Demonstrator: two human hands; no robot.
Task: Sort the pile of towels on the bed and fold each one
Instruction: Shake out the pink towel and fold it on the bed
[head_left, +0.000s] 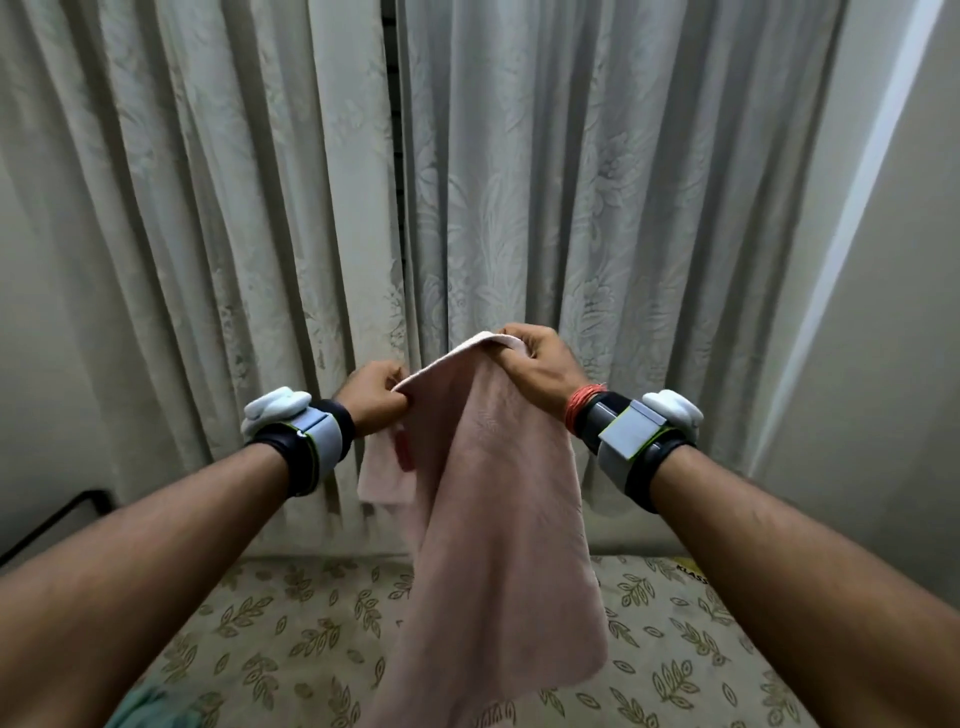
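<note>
One head-worn camera is looking forward and slightly down. It is facing the nearby curtain (260, 208), with the bed (291, 623) showing along the bottom.

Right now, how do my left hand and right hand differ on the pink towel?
The right hand sits higher than the left hand. The right hand pinches the pink towel at its raised corner; the left hand pinches the same top edge lower down, with a flap hanging below it. The right wrist has orange threads; the left wrist has none. Both hands have a closed grip on the towel.
</note>
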